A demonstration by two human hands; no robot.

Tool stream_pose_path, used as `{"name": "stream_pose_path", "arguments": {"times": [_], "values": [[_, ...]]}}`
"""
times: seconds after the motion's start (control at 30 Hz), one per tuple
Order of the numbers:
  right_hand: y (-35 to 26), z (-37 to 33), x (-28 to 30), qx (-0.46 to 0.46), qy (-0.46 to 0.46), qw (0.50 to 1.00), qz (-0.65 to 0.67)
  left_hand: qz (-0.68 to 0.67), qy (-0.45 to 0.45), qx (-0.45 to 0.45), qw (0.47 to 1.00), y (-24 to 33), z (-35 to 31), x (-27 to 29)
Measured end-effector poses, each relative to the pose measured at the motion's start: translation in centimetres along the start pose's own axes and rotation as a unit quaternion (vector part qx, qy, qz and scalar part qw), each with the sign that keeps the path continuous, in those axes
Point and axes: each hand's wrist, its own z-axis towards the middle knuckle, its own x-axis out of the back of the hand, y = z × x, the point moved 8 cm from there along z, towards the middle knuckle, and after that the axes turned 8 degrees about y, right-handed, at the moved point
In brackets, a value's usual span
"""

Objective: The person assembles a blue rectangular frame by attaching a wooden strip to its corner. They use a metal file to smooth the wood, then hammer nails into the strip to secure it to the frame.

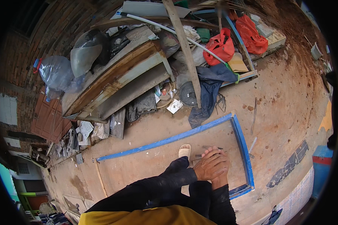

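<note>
A blue wooden frame lies flat on the dirt ground, around both hands. Beyond them stands a junk pile with red bags. The left hand covers the right hand; their grip I cannot tell. A sandaled foot is just left of them.

A blue-painted wooden frame lies flat on the bare concrete floor, a large rectangle with one long rail running from lower left to upper right and a shorter rail turning down the right side to a corner at the bottom. The paint is worn and the left end looks open, with only a pale unpainted strip there. Inside it, just beyond clasped hands, a small dark metal tool, thin and elongated, shows by a pale sandal; its exact kind cannot be told.
</note>
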Motion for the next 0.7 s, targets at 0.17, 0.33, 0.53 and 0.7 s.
{"name": "stream_pose_path", "arguments": {"times": [0.17,0.33,0.53,0.7], "values": [[-6.6,1.0,12.6,0.07,0.022,0.995,0.062,0.002,-0.185,0.021,0.982,-4.9,-6.4,-11.2],[-13.0,7.6,24.0,0.237,0.026,0.966,0.097,0.038,-0.171,-0.075,0.982,-12.8,-9.7,-20.4],[-18.4,16.8,34.5,0.292,0.141,0.945,0.041,0.013,-0.474,-0.062,0.878,-24.3,-15.6,-30.2],[-27.3,24.0,47.8,0.203,0.318,0.907,-0.19,0.165,-0.236,-0.088,0.954,-28.3,-4.6,-24.4]]}}
